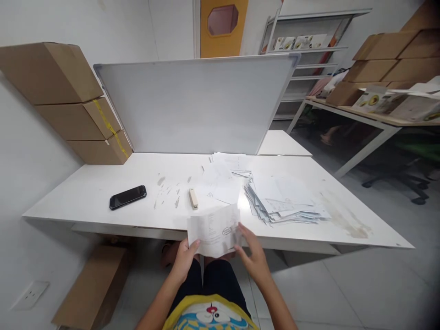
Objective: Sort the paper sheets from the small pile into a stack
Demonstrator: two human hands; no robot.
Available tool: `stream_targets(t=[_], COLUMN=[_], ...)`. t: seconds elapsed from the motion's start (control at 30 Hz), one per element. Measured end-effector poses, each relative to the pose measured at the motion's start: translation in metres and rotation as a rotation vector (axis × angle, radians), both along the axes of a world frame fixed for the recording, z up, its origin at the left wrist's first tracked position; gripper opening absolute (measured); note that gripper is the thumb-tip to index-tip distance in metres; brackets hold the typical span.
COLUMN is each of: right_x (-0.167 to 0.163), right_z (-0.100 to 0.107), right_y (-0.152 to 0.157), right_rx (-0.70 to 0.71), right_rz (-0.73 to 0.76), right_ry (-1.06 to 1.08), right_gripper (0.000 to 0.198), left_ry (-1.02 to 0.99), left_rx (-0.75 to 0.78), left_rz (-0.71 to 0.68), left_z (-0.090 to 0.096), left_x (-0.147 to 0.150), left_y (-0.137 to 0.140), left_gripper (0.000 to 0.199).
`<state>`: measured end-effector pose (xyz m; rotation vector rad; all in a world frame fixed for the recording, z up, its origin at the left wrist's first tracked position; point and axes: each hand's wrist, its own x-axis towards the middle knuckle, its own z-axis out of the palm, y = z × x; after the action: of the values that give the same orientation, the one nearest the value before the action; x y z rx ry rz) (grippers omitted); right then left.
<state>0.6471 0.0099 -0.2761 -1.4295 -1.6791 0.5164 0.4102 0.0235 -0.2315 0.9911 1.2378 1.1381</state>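
Observation:
In front of my lap, at the table's front edge, I hold printed paper sheets [211,231] with an oval stamp on the top one. My left hand [187,256] pinches them at the lower left, thumb on top. At their right edge is my right hand [252,254], its thumb and fingers spread apart and touching the paper. A cream stapler [193,199] lies on the table just beyond the sheets. To the right sits a fanned, uneven stack of papers [285,201]; more loose papers [223,178] lie behind the stapler.
A black phone [128,197] lies on the left of the white table [99,178]. A whiteboard [199,105] stands along the back, beside stacked cardboard boxes [92,119]. Another box [92,284] is on the floor at left. A second table [371,117] carries boxes at right.

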Motion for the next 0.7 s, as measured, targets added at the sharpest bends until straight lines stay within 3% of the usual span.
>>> stream_targets(t=[0.07,0.17,0.23,0.33,0.43,0.53,0.7], right_x=[0.003,-0.001,-0.006,-0.014,-0.017,-0.016,-0.014], right_z=[0.008,0.029,0.039,0.035,0.016,0.005,0.024], right_y=[0.007,0.020,0.033,0.054,0.066,0.065,0.052], right_rx=[-0.025,0.002,0.065,0.114,0.062,0.039,-0.057], right_rz=[-0.091,-0.021,-0.004,-0.090,-0.154,-0.163,-0.094], right_ry=[0.156,0.352,0.478,0.566,0.559,0.562,0.617], right_gripper=[0.068,0.074,0.067,0.042,0.023,0.015,0.014], left_ry=[0.131,0.311,0.388,0.457,0.454,0.412,0.280], left_rx=[0.119,0.405,0.568,0.696,0.672,0.554,0.379], left_rz=[-0.127,-0.286,-0.219,-0.026,0.061,0.107,0.219], left_z=[0.012,0.030,0.031,0.016,-0.003,-0.009,-0.008], left_x=[-0.009,-0.017,-0.018,-0.015,-0.013,-0.014,-0.019], left_y=[0.004,0.014,0.025,0.043,0.048,0.037,0.013], left_gripper=[0.045,0.037,0.035,0.027,0.022,0.027,0.023])
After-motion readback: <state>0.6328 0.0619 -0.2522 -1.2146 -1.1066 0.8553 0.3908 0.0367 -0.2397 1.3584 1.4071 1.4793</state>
